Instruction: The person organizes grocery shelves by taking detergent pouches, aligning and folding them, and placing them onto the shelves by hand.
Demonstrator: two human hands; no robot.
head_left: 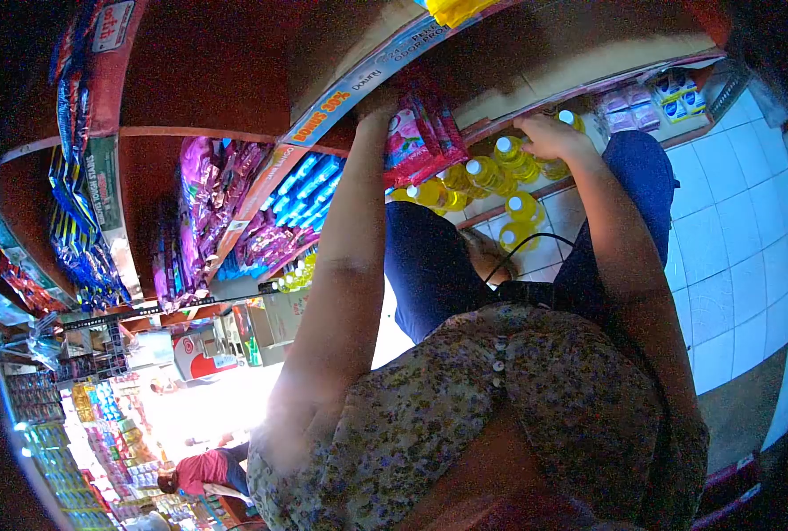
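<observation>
Lying on the shelf just beside the left hand, several glossy pink packets are seen, overlapped and leaning at a slant. The fingers of that hand are lost in shadow and blur, so whether it is open or closed on anything cannot be told. The right hand is placed at the reddish edge of a cardboard-lined shelf, its fingers loosely curved; a firm grip cannot be made out.

Below that edge, yellow bottles with white caps are lined up, the nearest close to the right hand. Two more are set a little in front of the row, between the dark-trousered knees. Farther along, small pale packs and blue-and-white boxes are stacked beside the tiled floor.

On the other side of the left arm, blue packets and shiny purple packets are crowded into compartments, fronted by printed strips, one of them marked with a bonus of 30%. In the bright background, another person in a red top is seen near shelves packed with goods.
</observation>
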